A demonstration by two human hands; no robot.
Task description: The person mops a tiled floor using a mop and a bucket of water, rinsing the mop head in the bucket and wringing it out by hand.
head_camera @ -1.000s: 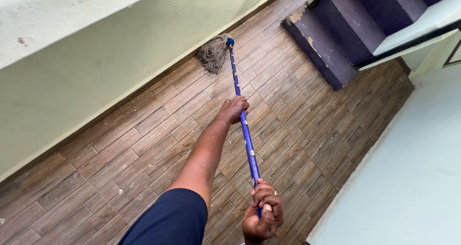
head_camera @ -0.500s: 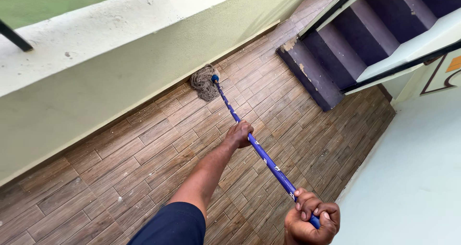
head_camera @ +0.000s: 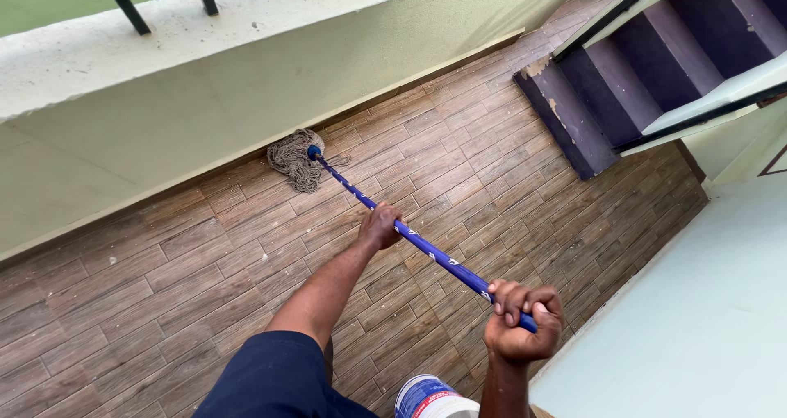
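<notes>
Brown wood-look floor tiles [head_camera: 205,262] cover a narrow landing seen from above, shut in on one side by a pale green parapet wall [head_camera: 205,98] with a whitish, speckled top ledge and two dark railing posts [head_camera: 123,4] rising from it. Dark purple stairs [head_camera: 623,82] with chipped paint on the lowest riser climb away from the floor on the side opposite the parapet wall, and a pale wall [head_camera: 705,320] closes the landing well away from the parapet wall.

A string mop head [head_camera: 293,157] of tangled beige-brown strands lies on the tiles right at the foot of the parapet wall, touching or nearly touching its base. From it a blue mop handle [head_camera: 426,250] with small white marks slants away from the wall toward the person.

Left hand [head_camera: 379,225], on an outstretched arm in a dark blue sleeve [head_camera: 279,377], has its grip closed around the handle partway along, nearer the parapet wall. Right hand [head_camera: 520,324] is closed in a fist around the handle's upper end, farthest from the wall.

A blue and white bucket [head_camera: 430,397] shows only its rim at the bottom edge, just beside the right forearm and well apart from the parapet wall.
</notes>
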